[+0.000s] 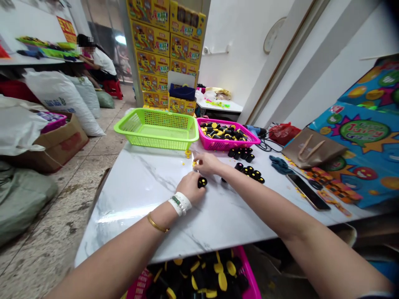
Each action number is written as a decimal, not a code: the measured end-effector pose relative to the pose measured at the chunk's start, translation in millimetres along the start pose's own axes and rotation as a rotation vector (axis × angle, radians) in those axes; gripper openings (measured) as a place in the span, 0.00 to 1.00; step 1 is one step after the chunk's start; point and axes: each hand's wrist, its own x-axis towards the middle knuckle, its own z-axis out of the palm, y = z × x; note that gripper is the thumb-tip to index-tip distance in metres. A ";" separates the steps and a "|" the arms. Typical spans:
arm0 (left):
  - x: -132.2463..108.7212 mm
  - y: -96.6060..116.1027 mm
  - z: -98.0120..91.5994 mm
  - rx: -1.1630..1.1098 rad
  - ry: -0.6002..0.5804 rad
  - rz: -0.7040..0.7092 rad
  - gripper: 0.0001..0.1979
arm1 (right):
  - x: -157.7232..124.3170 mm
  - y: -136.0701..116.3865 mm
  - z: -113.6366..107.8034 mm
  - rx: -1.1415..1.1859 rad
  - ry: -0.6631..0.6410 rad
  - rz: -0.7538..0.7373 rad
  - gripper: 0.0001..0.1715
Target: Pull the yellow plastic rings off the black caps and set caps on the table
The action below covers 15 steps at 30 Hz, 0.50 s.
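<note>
My left hand (190, 187) rests on the white marbled table (146, 187), its fingers closed round a small black cylinder (202, 182) with a yellow dot on its end. Just beyond it, my right hand (209, 163) pinches at a small yellow piece (195, 163) at the fingertips. A yellow ring-like piece (187, 154) and some yellow crumbs lie close by. To the right stand several black cylinders (249, 171) in a group, with a second group (241, 154) behind them. Part of another black piece shows under my right wrist.
At the back are a green basket (156, 143) and a pink basket (215, 144) of black-and-yellow pieces. Another pink basket (251, 278) sits below the front edge. A phone (307, 192), dark cloth (280, 164) and paper bag (311, 147) lie right. A person (104, 62) sits far left.
</note>
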 end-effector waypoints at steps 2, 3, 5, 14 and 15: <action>-1.1 0.6 -0.4 0.011 -0.001 0.015 0.13 | -1.4 -3.4 2.2 0.035 0.037 -0.003 0.16; -1.4 0.7 -0.8 0.016 0.001 0.018 0.13 | -2.2 -5.3 2.5 0.056 0.060 -0.001 0.15; -2.1 1.4 -1.9 0.022 -0.004 0.024 0.13 | -6.1 -8.9 -0.2 0.112 0.102 0.004 0.12; -14.5 15.9 5.7 -0.091 -0.195 0.160 0.14 | -135.8 -2.4 -37.2 0.772 0.252 0.111 0.23; -16.0 17.5 7.7 -0.106 -0.216 0.200 0.14 | -157.7 1.1 -34.3 0.793 0.296 0.161 0.24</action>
